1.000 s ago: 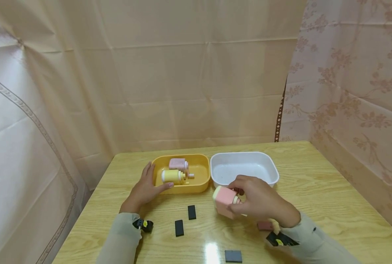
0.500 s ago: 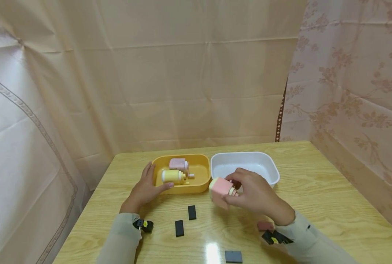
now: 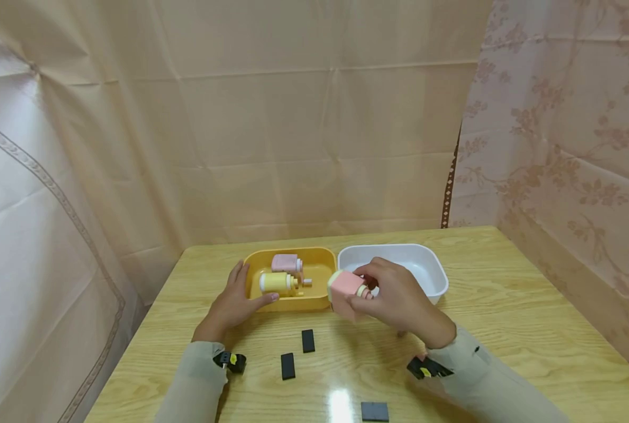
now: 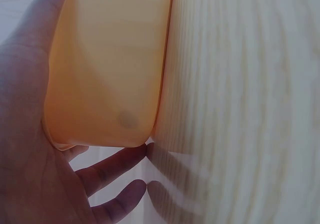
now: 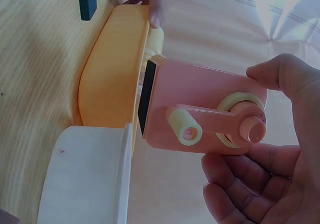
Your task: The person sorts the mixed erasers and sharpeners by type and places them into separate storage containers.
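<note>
Your right hand (image 3: 399, 296) pinches the pink sharpener (image 3: 346, 288), thumb on one edge near the crank (image 5: 205, 116) and fingers under the other; the sharpener is off the table (image 3: 346, 364), just left of those fingertips, by the near right corner of the yellow tray (image 3: 298, 303) (whether it touches the rim, you cannot tell from here); the white tray (image 3: 425, 270) lies partly behind that same hand. Your left hand (image 3: 233, 306) is spread, thumb at the tray's near rim and fingers about its left end, so it seems well placed to brace the tray; just past that thumb the yellow sharpener (image 3: 274, 282) lies on its side, with the pale pink sharpener (image 3: 284, 262) beyond it. Since your right hand has the crank end, the body will probably feel heavy beyond your fingertips; pinch the edges firmly, leave the crank free so it cannot twist the hold, and watch the end with the dark strip (image 5: 147, 96), likely the first part to catch a rim; move slowly and high enough to clear both trays; press lightly with your left hand, as a hard push could tip or slide the tray; the black blocks (image 3: 308, 341) sit below and left of your right hand, so mind your sleeve there.
</note>
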Available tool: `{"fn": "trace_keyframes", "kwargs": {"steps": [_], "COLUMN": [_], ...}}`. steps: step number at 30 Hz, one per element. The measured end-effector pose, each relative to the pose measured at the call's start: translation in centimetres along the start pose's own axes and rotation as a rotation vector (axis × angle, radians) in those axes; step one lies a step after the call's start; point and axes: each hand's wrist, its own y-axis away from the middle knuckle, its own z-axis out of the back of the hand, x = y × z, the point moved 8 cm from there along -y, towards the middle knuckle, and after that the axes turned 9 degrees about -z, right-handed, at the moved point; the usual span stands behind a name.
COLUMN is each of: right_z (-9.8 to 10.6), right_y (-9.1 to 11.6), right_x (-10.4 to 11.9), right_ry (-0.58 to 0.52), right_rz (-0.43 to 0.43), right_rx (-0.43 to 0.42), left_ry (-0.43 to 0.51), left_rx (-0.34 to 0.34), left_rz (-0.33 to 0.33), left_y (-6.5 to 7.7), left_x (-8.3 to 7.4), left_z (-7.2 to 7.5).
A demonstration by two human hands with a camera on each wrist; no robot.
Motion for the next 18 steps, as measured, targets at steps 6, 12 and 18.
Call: {"fn": "trace_keyframes", "kwargs": {"steps": [6,12,18], "right_z": [0.1,0.2,-0.1], "right_y": [-0.9,-1.7,-2.6], "right_x": [0.3,0.4,0.5], "right_ry": [0.004,-0.015,-0.041], "right_rz": [0.007,-0.018,-0.049], "right_rx": [-0.023,-0.044,-0.052], "left_ry": [0.007,0.006,0.015], "left_rx": [0.004,0.005,0.004], "left_rz": [0.002,-0.001,-0.005], "left_y": [0.1,0.1,0.1], "left_x": [0.0,0.0,-0.1], "left_z": [0.0,0.0,0.1]}}
